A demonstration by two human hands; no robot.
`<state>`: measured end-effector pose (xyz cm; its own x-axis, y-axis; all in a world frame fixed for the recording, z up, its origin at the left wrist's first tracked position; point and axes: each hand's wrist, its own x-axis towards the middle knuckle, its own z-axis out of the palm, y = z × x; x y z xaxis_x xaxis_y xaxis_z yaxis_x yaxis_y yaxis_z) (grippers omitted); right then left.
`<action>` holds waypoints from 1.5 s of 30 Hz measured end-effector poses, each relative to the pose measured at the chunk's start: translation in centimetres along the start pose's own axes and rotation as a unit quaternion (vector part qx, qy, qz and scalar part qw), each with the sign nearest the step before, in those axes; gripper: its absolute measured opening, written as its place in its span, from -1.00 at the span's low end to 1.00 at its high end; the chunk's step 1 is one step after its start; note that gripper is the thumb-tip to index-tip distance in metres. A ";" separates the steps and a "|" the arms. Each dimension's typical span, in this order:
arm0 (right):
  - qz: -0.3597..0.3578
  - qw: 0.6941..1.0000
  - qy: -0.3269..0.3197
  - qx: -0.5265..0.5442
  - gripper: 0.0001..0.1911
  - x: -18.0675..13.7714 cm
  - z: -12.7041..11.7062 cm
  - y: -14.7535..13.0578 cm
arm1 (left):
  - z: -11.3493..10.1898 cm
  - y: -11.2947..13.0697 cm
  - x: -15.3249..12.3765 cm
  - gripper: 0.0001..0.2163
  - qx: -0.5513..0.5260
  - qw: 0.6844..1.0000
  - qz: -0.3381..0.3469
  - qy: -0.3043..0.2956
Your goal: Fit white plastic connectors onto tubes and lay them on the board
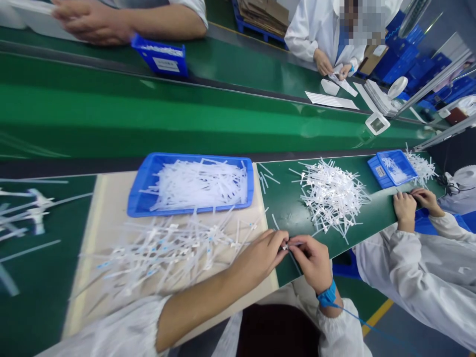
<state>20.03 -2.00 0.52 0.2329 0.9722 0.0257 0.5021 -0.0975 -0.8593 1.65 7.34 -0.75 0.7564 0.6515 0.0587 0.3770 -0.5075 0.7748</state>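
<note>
Near the table's front edge, the fingertips of my left hand (266, 250) and my right hand (314, 260) meet in a pinch. Between them is a small white plastic piece (285, 246), mostly covered by the fingers; a thin clear tube (295, 262) hangs below it. A blue strap (327, 296) circles my right wrist. Left of my hands, thin tubes with white and blue fittings (163, 255) lie spread on a beige board (107, 198). Behind them stands a blue tray (134, 198) full of short translucent tubes (201, 181). Beyond my right hand is a heap of white-fitted tubes (332, 193).
A co-worker's hands (405, 208) are at the right beside a small blue bin (375, 171). Across the green conveyor (223, 114), another person's hands (330, 64) handle white pieces. A forearm (167, 22) rests near a blue bin (163, 59). More tubes (35, 210) lie far left.
</note>
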 end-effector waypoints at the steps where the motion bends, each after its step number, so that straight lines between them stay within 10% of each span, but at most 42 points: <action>1: 0.001 1.000 0.005 0.001 -0.86 0.0 0.0 -0.1 | 0.0 0.0 0.0 -0.94 0.000 1.000 -0.001 -0.004; 34: -0.033 0.997 -0.070 -0.014 -0.45 0.9 -0.7 -0.4 | 0.8 -0.8 -0.4 -0.94 0.028 0.999 -0.009 0.018; 45: -0.066 0.989 -0.111 -0.075 -0.66 2.2 -1.4 -1.6 | 0.8 -1.0 0.0 -0.88 0.003 1.000 -0.009 0.009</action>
<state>20.94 -0.02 2.67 -0.0230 0.9997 0.0062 0.6379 0.0195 -0.7698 1.67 7.36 -2.04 0.7404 0.6698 0.0558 0.3937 -0.4996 0.7716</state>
